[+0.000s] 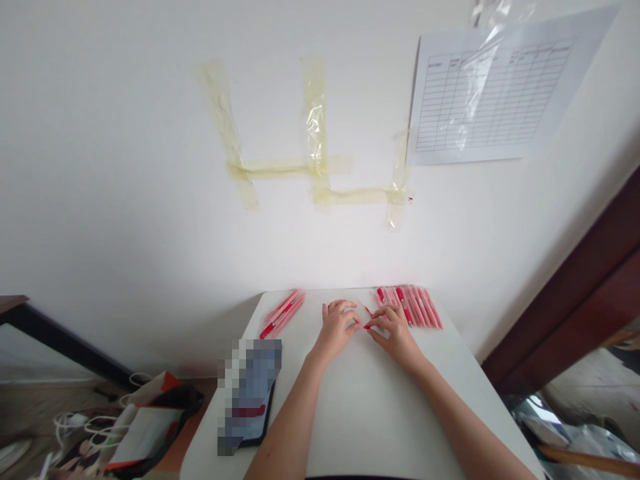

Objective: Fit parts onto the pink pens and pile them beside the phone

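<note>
Above the white table, my left hand (340,327) and my right hand (393,327) meet almost fingertip to fingertip. A small red pen part (367,327) shows between them. The right thumb and index finger pinch it, and the left fingertips close at its other end; most of it is hidden by the fingers. Just behind lies a thin stick with a red body and a yellowish tip (368,310), perhaps a pen refill. Beside my right hand, several pink and red pens (423,308) lie in a row. Another small group of pens (283,313) lies to the left.
The white table (370,413) stands against a wall with yellowed tape strips (280,167) and a taped printed sheet (495,100). A phone (255,400), partly pixelated, lies at the table's left edge. Cables and bags (145,427) are on the floor at left; dark red wood (565,313) rises at right.
</note>
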Demonstrator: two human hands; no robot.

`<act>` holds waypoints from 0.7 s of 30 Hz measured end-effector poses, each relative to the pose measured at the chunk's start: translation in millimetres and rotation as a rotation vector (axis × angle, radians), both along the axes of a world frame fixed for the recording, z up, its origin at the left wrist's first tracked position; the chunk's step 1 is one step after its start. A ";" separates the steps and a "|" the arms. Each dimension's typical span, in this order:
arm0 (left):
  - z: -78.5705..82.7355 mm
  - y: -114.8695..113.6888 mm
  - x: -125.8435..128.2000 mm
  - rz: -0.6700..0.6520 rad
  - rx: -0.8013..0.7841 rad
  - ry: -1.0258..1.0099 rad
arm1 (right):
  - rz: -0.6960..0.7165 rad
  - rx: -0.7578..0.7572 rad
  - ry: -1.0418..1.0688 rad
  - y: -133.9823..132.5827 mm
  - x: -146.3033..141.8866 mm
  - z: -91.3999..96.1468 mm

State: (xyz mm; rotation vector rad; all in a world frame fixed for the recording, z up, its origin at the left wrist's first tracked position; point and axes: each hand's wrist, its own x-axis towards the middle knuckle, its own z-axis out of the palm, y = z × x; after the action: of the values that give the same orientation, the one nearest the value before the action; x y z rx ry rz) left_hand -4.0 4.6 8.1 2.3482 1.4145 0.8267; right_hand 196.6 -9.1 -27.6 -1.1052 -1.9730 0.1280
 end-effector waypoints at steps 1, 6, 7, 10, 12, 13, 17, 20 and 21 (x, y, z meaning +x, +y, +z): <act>-0.2 -0.2 0.7 0.000 -0.004 -0.001 | -0.001 0.004 -0.003 0.2 0.0 0.2; -1.9 -0.7 3.0 -0.010 -0.006 -0.018 | 0.000 0.019 0.001 -0.3 -0.2 2.7; -2.2 -0.8 3.3 -0.010 -0.003 -0.021 | 0.000 0.020 0.003 -0.5 -0.2 3.1; -2.9 -0.8 4.2 -0.007 -0.001 -0.017 | 0.002 0.013 0.007 -0.8 -0.3 3.7; -3.1 -0.8 4.5 -0.008 -0.001 -0.005 | 0.003 0.005 0.009 -0.9 -0.3 3.5; -3.2 -0.7 4.5 -0.008 0.000 0.002 | 0.003 0.001 0.010 -1.0 -0.3 3.3; -4.0 0.3 3.8 -0.005 0.004 0.013 | 0.004 -0.015 0.012 -1.2 0.1 2.1; -4.2 1.7 1.9 0.004 0.004 -0.002 | -0.004 -0.014 0.010 -0.6 0.8 1.0; -4.1 2.3 0.9 0.009 0.002 -0.007 | -0.007 -0.010 0.008 -0.2 0.9 0.7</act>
State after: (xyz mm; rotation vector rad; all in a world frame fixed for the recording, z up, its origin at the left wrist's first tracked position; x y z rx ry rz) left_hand -3.1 6.9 4.0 2.3403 1.4228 0.8376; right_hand 197.5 -9.3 -26.9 -1.1166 -1.9630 0.1385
